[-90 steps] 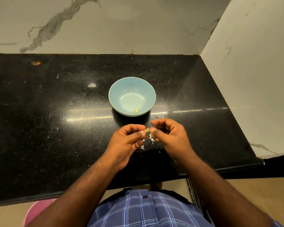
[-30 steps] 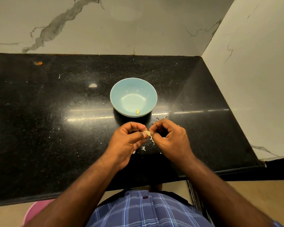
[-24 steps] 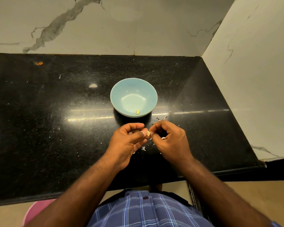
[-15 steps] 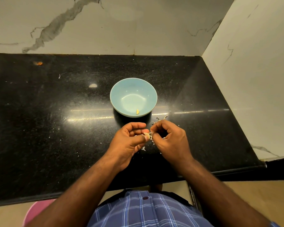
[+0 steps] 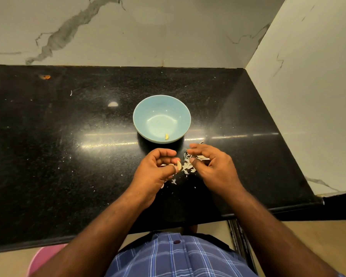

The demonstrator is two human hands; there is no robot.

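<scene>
The left hand [image 5: 156,170] pinches a small pale garlic clove [image 5: 179,165] between the thumb tip and the curled forefinger, and the clove sticks out to the right of the thumb, just above the black countertop [image 5: 68,136]. The right hand [image 5: 214,166] hovers just beside it, clear of the clove, with its fingers loosely curved and spread and its thumb apart from the forefinger. Between and under the two hands lie papery white peel scraps [image 5: 187,166], scattered on the counter. Just beyond the hands stands a light blue bowl [image 5: 142,124], upright, with one small yellowish peeled piece [image 5: 166,136] resting against its near inner wall. An orange speck [image 5: 46,77] sits far back on the left, near the marble wall [image 5: 168,33]. At the bottom edge show a blue plaid shirt [image 5: 178,258] and a pink object [image 5: 42,258] down on the floor.
</scene>
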